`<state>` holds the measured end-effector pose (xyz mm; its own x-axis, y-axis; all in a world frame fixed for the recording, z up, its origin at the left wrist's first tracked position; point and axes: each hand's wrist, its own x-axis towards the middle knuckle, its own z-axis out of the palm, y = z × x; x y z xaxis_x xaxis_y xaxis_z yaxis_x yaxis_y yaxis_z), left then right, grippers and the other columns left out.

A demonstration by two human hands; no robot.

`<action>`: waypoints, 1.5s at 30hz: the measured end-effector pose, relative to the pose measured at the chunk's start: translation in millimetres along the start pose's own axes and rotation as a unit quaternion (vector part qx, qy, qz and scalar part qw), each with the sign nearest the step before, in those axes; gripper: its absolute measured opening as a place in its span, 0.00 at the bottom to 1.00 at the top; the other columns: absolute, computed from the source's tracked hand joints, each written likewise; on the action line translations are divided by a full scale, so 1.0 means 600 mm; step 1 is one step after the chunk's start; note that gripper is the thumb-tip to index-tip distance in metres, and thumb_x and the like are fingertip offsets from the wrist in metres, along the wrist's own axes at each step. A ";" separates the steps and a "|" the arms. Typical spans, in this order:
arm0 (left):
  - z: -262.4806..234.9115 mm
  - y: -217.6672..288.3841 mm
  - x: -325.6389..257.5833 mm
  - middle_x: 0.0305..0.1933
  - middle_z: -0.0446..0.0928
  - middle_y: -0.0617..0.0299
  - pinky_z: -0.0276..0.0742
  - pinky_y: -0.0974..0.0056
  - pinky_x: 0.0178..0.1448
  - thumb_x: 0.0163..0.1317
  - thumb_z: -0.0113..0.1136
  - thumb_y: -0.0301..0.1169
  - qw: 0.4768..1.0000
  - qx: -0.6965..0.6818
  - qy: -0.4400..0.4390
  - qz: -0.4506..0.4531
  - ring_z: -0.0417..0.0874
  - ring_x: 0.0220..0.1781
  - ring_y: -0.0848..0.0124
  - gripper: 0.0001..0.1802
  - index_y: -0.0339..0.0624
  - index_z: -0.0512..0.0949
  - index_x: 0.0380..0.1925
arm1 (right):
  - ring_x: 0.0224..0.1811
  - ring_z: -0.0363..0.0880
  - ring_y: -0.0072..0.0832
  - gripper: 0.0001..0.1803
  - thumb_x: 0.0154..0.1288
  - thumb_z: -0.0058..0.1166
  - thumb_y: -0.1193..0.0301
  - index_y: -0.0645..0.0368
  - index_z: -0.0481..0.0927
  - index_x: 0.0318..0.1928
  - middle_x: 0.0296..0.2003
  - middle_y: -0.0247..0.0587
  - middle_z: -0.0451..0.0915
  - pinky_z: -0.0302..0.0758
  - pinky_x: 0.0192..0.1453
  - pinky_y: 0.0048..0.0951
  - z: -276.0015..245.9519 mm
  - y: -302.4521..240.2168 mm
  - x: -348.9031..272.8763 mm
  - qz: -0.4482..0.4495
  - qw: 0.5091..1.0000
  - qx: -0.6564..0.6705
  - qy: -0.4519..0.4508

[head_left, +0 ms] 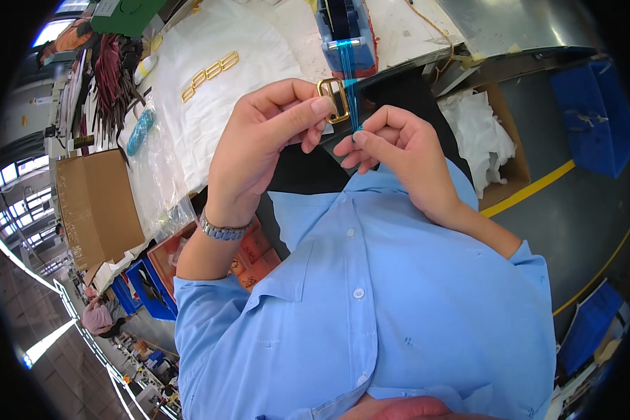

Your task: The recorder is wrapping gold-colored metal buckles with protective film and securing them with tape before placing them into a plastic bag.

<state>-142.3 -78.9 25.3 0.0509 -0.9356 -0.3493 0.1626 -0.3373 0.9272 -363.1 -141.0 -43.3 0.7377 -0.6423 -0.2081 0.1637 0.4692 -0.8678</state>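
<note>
My left hand [269, 133] pinches a gold rectangular slide buckle [341, 105] between thumb and fingers, holding it up beside a shiny blue strip. My right hand [402, 154], closed in a pinch, grips the lower end of this blue strip [351, 87], which looks narrow and gathered lengthwise. The strip runs up to a blue tape dispenser [364, 50] at the table's near edge. Several more gold buckles [210, 75] lie in a row on a white sheet [189, 126], left of the dispenser.
On the left are a teal bundle in clear plastic [141, 131], hanging dark red and brown strips [108, 73] and a cardboard box [99, 206]. At right stand a carton of white material [507, 133] and a blue bin [595, 115]. A person [99, 317] is in the background.
</note>
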 end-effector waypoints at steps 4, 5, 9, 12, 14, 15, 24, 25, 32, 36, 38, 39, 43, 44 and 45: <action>0.010 -0.033 -0.004 0.38 0.85 0.67 0.77 0.71 0.47 0.73 0.72 0.32 0.999 -0.022 0.041 0.003 0.82 0.40 0.79 0.10 0.35 0.88 0.45 | 0.42 0.93 0.31 0.07 0.83 0.57 0.74 0.67 0.77 0.47 0.44 0.54 0.92 0.89 0.46 0.28 -0.005 0.007 0.005 0.003 1.000 0.009 0.003; 0.011 -0.039 -0.002 0.38 0.85 0.67 0.77 0.71 0.47 0.73 0.72 0.32 0.999 -0.023 0.040 0.002 0.82 0.40 0.79 0.10 0.35 0.88 0.45 | 0.42 0.93 0.31 0.07 0.83 0.57 0.74 0.67 0.77 0.47 0.44 0.54 0.92 0.89 0.46 0.28 -0.006 0.007 0.005 0.004 1.000 0.010 0.004; 0.013 -0.053 0.005 0.47 0.88 0.62 0.82 0.66 0.62 0.76 0.69 0.31 1.000 -0.009 0.026 -0.006 0.86 0.49 0.74 0.09 0.37 0.87 0.47 | 0.43 0.93 0.32 0.07 0.83 0.56 0.75 0.68 0.76 0.48 0.43 0.56 0.92 0.90 0.48 0.28 -0.007 0.007 0.001 0.012 0.999 0.029 -0.001; 0.013 -0.061 0.012 0.46 0.89 0.62 0.80 0.67 0.61 0.74 0.71 0.31 0.999 -0.025 0.025 -0.023 0.86 0.50 0.75 0.09 0.36 0.88 0.46 | 0.43 0.93 0.32 0.07 0.84 0.55 0.75 0.68 0.76 0.49 0.43 0.56 0.92 0.90 0.49 0.28 -0.005 0.013 -0.001 -0.002 1.000 0.030 0.002; 0.013 -0.063 0.016 0.43 0.89 0.63 0.79 0.69 0.57 0.73 0.73 0.31 0.999 -0.035 0.030 -0.028 0.85 0.47 0.77 0.10 0.35 0.89 0.46 | 0.43 0.93 0.31 0.06 0.83 0.55 0.75 0.68 0.76 0.49 0.44 0.56 0.92 0.89 0.49 0.28 -0.007 0.017 0.000 -0.010 1.000 0.029 0.004; 0.013 -0.062 0.018 0.43 0.89 0.63 0.79 0.69 0.56 0.73 0.73 0.32 0.998 -0.035 0.034 -0.031 0.85 0.47 0.77 0.10 0.35 0.89 0.45 | 0.43 0.93 0.31 0.06 0.83 0.55 0.75 0.68 0.76 0.49 0.44 0.55 0.92 0.89 0.49 0.28 -0.008 0.018 0.001 -0.010 1.000 0.028 0.003; 0.018 -0.064 0.024 0.44 0.89 0.62 0.83 0.67 0.57 0.75 0.70 0.32 0.999 -0.021 0.019 -0.034 0.88 0.47 0.76 0.09 0.37 0.87 0.43 | 0.44 0.93 0.30 0.07 0.83 0.56 0.75 0.68 0.76 0.49 0.43 0.54 0.92 0.89 0.49 0.28 -0.012 0.022 0.002 -0.010 1.000 0.007 0.011; 0.021 -0.064 0.024 0.41 0.88 0.63 0.81 0.69 0.54 0.73 0.72 0.32 0.998 -0.038 0.032 -0.034 0.86 0.44 0.77 0.09 0.36 0.88 0.42 | 0.44 0.94 0.30 0.07 0.83 0.56 0.75 0.68 0.76 0.49 0.43 0.54 0.92 0.89 0.49 0.28 -0.012 0.022 0.002 -0.007 1.000 0.006 0.012; 0.013 -0.072 0.027 0.48 0.89 0.59 0.85 0.64 0.60 0.77 0.68 0.32 0.999 -0.023 0.021 -0.043 0.90 0.49 0.72 0.08 0.38 0.86 0.45 | 0.44 0.94 0.31 0.08 0.83 0.56 0.75 0.69 0.76 0.50 0.43 0.55 0.92 0.90 0.50 0.28 -0.011 0.026 0.003 -0.006 1.000 0.016 0.014; 0.007 -0.073 0.028 0.50 0.90 0.57 0.85 0.63 0.61 0.76 0.69 0.32 0.998 -0.023 0.012 -0.049 0.90 0.50 0.71 0.08 0.38 0.86 0.45 | 0.44 0.94 0.32 0.08 0.83 0.56 0.75 0.70 0.76 0.50 0.43 0.55 0.92 0.90 0.50 0.28 -0.014 0.025 0.003 0.001 1.000 0.020 0.010; 0.006 -0.073 0.030 0.51 0.90 0.57 0.85 0.63 0.61 0.76 0.69 0.32 0.998 -0.021 0.014 -0.052 0.90 0.50 0.71 0.08 0.38 0.86 0.45 | 0.44 0.94 0.32 0.08 0.83 0.56 0.75 0.70 0.76 0.50 0.43 0.56 0.92 0.90 0.50 0.28 -0.015 0.026 0.003 0.001 1.000 0.017 0.009; 0.006 -0.072 0.031 0.50 0.90 0.57 0.85 0.63 0.61 0.76 0.69 0.32 0.998 -0.026 0.011 -0.052 0.90 0.50 0.72 0.08 0.38 0.86 0.45 | 0.45 0.94 0.34 0.09 0.83 0.55 0.74 0.70 0.76 0.51 0.44 0.56 0.92 0.90 0.51 0.29 -0.016 0.027 0.003 0.001 1.000 0.024 0.005; 0.009 -0.072 0.032 0.50 0.90 0.57 0.85 0.64 0.61 0.76 0.69 0.32 0.998 -0.015 0.021 -0.055 0.90 0.51 0.72 0.08 0.38 0.86 0.45 | 0.49 0.94 0.40 0.10 0.85 0.53 0.71 0.68 0.76 0.52 0.49 0.59 0.90 0.90 0.58 0.36 -0.020 0.025 0.005 0.056 0.992 0.113 -0.003; 0.009 -0.072 0.031 0.50 0.90 0.57 0.85 0.64 0.61 0.76 0.69 0.32 0.998 -0.015 0.020 -0.055 0.90 0.51 0.72 0.08 0.38 0.86 0.45 | 0.49 0.94 0.40 0.10 0.85 0.53 0.71 0.68 0.76 0.52 0.49 0.59 0.90 0.90 0.58 0.36 -0.023 0.026 0.005 0.056 0.992 0.113 -0.003; 0.009 -0.072 0.031 0.51 0.90 0.57 0.85 0.64 0.61 0.76 0.69 0.32 0.998 -0.011 0.023 -0.057 0.90 0.52 0.72 0.08 0.38 0.86 0.45 | 0.51 0.93 0.42 0.11 0.86 0.53 0.69 0.68 0.77 0.53 0.51 0.60 0.90 0.90 0.61 0.39 -0.027 0.026 0.006 0.074 0.981 0.176 -0.020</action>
<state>-153.6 -82.2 -20.5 0.0761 -0.8853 -0.4588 0.1909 -0.4387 0.8781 -368.5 -146.0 -65.3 0.7947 -0.5296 -0.2966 0.2628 0.7407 -0.6183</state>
